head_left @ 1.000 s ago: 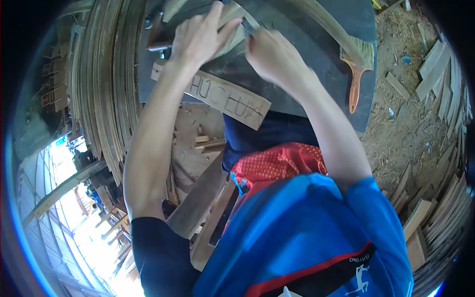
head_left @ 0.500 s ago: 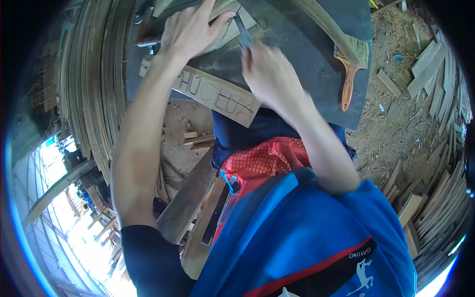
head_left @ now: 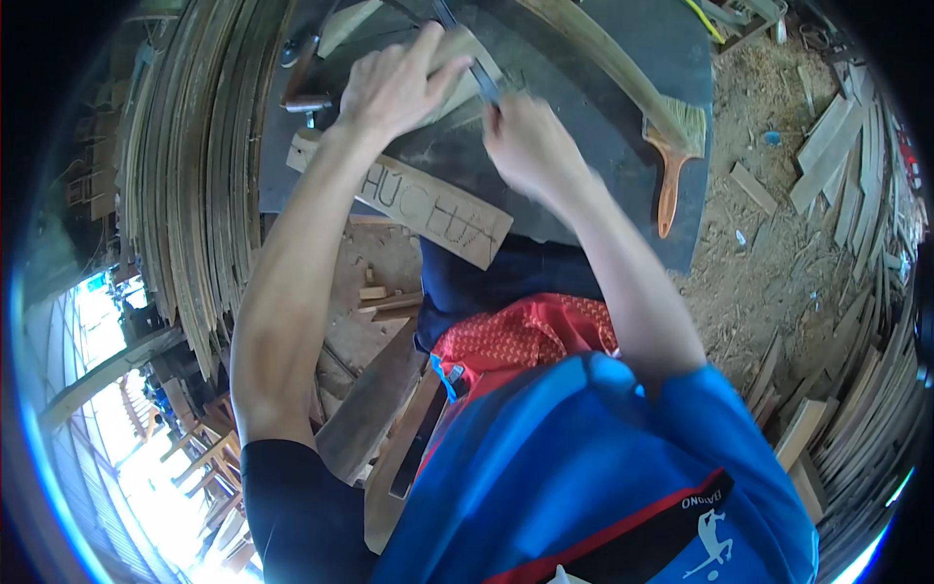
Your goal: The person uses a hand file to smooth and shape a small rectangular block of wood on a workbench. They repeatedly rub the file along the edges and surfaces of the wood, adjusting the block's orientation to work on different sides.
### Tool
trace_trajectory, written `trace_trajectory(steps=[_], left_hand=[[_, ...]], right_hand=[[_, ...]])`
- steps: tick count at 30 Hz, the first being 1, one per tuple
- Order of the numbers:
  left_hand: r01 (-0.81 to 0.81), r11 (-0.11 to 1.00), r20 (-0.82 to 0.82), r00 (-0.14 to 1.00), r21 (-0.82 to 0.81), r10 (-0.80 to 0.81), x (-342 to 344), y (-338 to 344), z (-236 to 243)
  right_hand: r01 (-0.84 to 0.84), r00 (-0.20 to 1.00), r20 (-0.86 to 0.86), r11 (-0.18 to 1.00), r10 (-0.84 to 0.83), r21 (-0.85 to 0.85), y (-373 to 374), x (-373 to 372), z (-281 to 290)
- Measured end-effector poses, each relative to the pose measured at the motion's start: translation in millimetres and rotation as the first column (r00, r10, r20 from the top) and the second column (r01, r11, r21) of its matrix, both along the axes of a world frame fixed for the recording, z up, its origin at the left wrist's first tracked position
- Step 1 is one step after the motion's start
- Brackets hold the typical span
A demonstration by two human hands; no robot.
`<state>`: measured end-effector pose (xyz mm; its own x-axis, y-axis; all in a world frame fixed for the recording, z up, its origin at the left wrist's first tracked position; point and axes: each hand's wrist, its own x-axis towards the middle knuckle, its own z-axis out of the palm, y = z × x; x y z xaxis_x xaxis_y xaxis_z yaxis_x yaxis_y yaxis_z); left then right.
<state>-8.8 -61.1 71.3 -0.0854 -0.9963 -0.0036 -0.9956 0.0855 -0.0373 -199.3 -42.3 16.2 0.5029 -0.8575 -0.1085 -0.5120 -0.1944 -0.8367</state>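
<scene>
My right hand (head_left: 533, 148), blurred a little, is closed round the near end of a narrow flat metal tool (head_left: 484, 82), perhaps a file or a chisel. The tool slants away over a pale wooden piece (head_left: 473, 47) lying on the dark tabletop. My left hand (head_left: 397, 90) presses on that piece, its thumb and forefinger apart and the thumb tip beside the tool. The other left fingers are partly hidden. Below my wrists, a light board (head_left: 433, 214) with letters marked in dark dots and lines lies across the table's near edge.
On the dark table (head_left: 603, 146) are a long curved wooden piece (head_left: 623, 73), a brush with an orange-brown handle (head_left: 669, 190) and a tool with a rusty head (head_left: 309, 102). Stacked planks (head_left: 195, 146) stand left; scrap boards (head_left: 837, 127) litter the floor at right.
The metal tool now reaches farther past my left thumb, away from me. My right hand still holds its near end. The whole view has shifted slightly.
</scene>
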Motion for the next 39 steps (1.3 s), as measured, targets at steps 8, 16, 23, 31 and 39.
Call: trace_trajectory(steps=[8, 16, 23, 31, 39], left_hand=[[-0.034, 0.997, -0.021, 0.999, -0.063, 0.032, 7, 0, -6], [-0.058, 0.998, -0.021, 0.998, -0.018, 0.058, 5, 6, -1], [-0.096, 0.995, -0.096, 0.991, 0.014, 0.096, -1, 1, 9], [-0.052, 0.998, -0.193, 0.98, -0.025, 0.046, 2, 10, 8], [-0.09, 0.996, -0.224, 0.971, -0.001, 0.087, 8, 11, 13]], right_hand=[[0.028, 0.999, -0.025, 0.999, -0.028, -0.016, 21, -14, 7], [-0.009, 1.0, 0.005, 1.0, 0.009, 0.015, 66, -28, 14], [0.056, 0.997, -0.053, 0.987, -0.064, -0.153, 0, 14, -8], [-0.095, 0.967, -0.246, 0.991, 0.07, -0.092, 49, -60, 36], [-0.059, 0.984, -0.172, 0.993, 0.041, -0.101, -6, 15, 17]])
